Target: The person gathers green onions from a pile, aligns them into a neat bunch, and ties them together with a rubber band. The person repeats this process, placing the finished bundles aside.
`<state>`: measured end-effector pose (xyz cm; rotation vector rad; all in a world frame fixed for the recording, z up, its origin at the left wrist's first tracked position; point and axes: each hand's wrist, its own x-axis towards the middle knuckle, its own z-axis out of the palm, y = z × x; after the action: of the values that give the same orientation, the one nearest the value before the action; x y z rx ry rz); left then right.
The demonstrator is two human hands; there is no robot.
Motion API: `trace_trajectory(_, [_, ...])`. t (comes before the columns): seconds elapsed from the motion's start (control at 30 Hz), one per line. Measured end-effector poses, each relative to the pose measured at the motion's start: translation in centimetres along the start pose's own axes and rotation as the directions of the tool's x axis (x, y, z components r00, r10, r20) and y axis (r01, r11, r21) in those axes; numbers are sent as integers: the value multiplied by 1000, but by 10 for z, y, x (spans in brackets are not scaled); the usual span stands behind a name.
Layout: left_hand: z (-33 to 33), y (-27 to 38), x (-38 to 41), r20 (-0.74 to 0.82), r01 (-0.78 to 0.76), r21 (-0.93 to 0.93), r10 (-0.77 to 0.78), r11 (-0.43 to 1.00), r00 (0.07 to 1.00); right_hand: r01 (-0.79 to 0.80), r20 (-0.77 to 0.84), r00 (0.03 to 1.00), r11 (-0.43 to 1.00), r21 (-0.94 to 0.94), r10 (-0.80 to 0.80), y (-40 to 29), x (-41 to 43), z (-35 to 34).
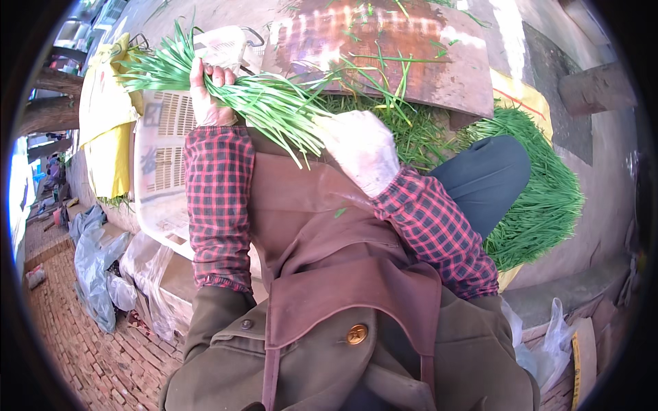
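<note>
A bunch of long green leafy stems, apparently garlic chives (277, 100), lies slantwise across my lap. My left hand (209, 91) is closed around its middle, thumb up, with the leafy tips fanning out to the left. At the pale stem ends, my right hand (362, 146) is curled with its fingers turned under, gripping some of the ends; its fingertips are hidden. Loose stems and trimmings (406, 128) lie just beyond my right hand. A big heap of the same greens (540, 200) rests on a yellow sheet beside my right knee.
A white plastic crate (159, 200) stands by my left forearm, a yellow sack (105, 113) beyond it. Ahead is a low wet wooden board (380, 51) with scattered leaves. Plastic bags (100, 267) lie at left; another bag (550, 344) is at lower right. A wooden post (596, 87) juts in at right.
</note>
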<state>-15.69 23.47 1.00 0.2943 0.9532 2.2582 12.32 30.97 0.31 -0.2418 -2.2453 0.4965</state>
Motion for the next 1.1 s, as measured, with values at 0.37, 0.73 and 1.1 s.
trace_trajectory(0.37, [-4, -2, 7, 2, -23, 41, 23, 999, 1000, -84, 277, 957, 996, -22, 87, 24, 18, 26])
trace_trajectory(0.73, [22, 6, -16, 126, -1, -80, 11, 997, 992, -646, 400, 668, 755, -107, 628, 63, -25, -22])
trace_trajectory(1.1, [10, 6, -12, 155, 28, -57, -19, 998, 988, -794, 465, 608, 516, 322, 644, 7, 24, 27])
